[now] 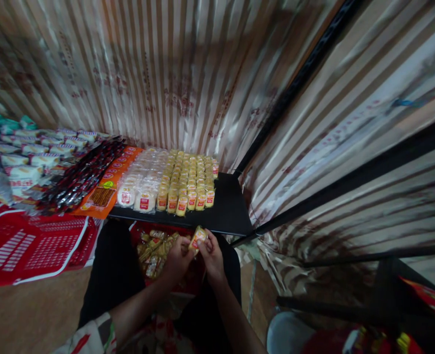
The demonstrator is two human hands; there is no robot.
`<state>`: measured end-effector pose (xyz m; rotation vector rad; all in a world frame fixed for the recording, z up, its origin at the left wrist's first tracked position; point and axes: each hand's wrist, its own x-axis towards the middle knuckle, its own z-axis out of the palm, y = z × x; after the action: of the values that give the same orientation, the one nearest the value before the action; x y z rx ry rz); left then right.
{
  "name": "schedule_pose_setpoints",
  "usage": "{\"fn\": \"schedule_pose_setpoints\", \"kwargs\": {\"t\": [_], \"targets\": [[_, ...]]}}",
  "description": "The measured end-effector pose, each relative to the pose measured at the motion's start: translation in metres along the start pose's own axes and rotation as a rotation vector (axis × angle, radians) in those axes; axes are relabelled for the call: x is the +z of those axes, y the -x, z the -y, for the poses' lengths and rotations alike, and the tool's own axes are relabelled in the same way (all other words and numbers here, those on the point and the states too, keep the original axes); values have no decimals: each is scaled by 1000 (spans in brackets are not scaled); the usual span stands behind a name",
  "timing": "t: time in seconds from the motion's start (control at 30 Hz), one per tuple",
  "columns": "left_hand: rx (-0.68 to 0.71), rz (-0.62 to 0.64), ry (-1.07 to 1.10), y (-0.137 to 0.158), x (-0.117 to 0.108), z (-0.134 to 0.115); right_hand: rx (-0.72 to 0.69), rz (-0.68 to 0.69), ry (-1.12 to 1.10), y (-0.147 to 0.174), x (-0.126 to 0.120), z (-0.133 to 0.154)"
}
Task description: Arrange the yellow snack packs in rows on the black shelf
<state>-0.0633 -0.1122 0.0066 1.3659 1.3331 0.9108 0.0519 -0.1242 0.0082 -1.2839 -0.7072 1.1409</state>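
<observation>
Right hand (210, 253) pinches a small yellow snack pack (198, 238) between thumb and fingers, nearly closed on it; left hand (178, 255) has fingers curled in at the pack's lower left edge, can't tell if they grip it too. Pack is clear shiny plastic, oblong, red label, held above a red plastic basket (196, 275) between the knees, with more crinkly wrapped packs (153, 260) inside. Beyond, flat smooth black shelf (232, 206) with tight rows of upright rounded yellow packs (188, 182), red labels too. Left of those: round white packs (145, 196), red labels; flat orange bag (101, 196) with brown sticks showing and a yellow-green oval; glossy dark packets (80, 172); white packs (25, 174). Perforated red baskets (36, 246) at left. Behind, wrinkled striped plastic sheet (166, 73), reddish print. Lettering all too blurred or small to read.
</observation>
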Motion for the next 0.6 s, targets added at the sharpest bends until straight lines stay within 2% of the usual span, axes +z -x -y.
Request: {"fn": "schedule_pose_setpoints", "kwargs": {"t": [0.1, 0.27, 0.37, 0.47, 0.6], "targets": [[19, -7, 108, -15, 15, -15, -49, -17, -3, -9, -5, 18], [111, 6, 123, -34, 38, -46, -135, -131, 30, -40, -25, 39], [181, -6, 100, -46, 57, -65, -178, -196, 36, -70, -41, 54], [216, -20, 68, -64, 84, -84, -219, -202, 57, -104, -55, 70], [134, -13, 2, -99, 124, -99, -220, -174, 43, -152, -67, 82]]}}
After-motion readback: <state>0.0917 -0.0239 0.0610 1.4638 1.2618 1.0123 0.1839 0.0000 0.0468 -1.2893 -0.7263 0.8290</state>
